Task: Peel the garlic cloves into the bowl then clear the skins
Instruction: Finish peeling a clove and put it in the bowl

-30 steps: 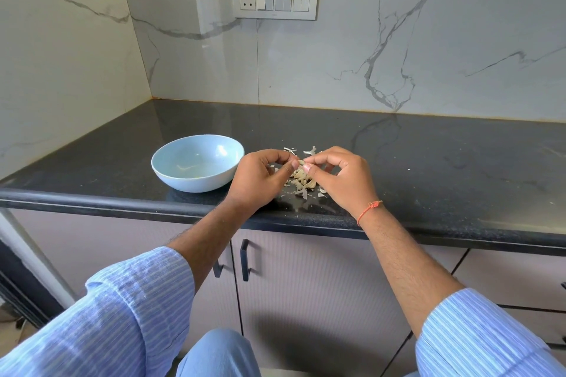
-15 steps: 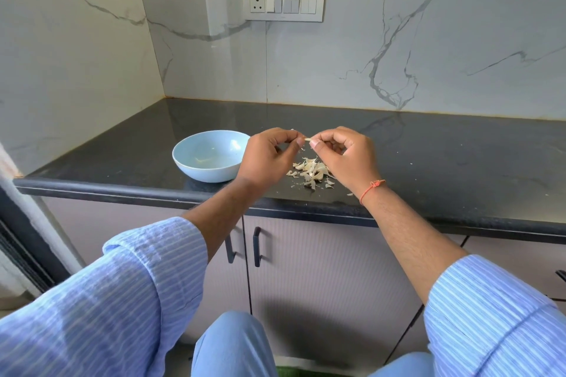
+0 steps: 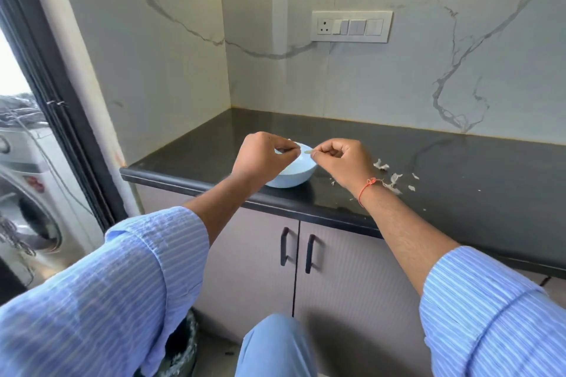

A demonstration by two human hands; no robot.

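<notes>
My right hand (image 3: 340, 162) pinches a garlic clove (image 3: 307, 150) over the bowl (image 3: 294, 176) near the counter's (image 3: 459, 192) front edge; my left hand (image 3: 263, 159) is curled, its hold unclear.

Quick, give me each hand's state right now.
Left hand: fingers curled in a pinch above the pale blue bowl; what it holds cannot be told.
Right hand: pinching a small pale garlic clove.

Both hands (image 3: 263, 156) (image 3: 340, 162) over bowl (image 3: 294, 177) — garlic clove (image 3: 307, 150), seemingly
</notes>
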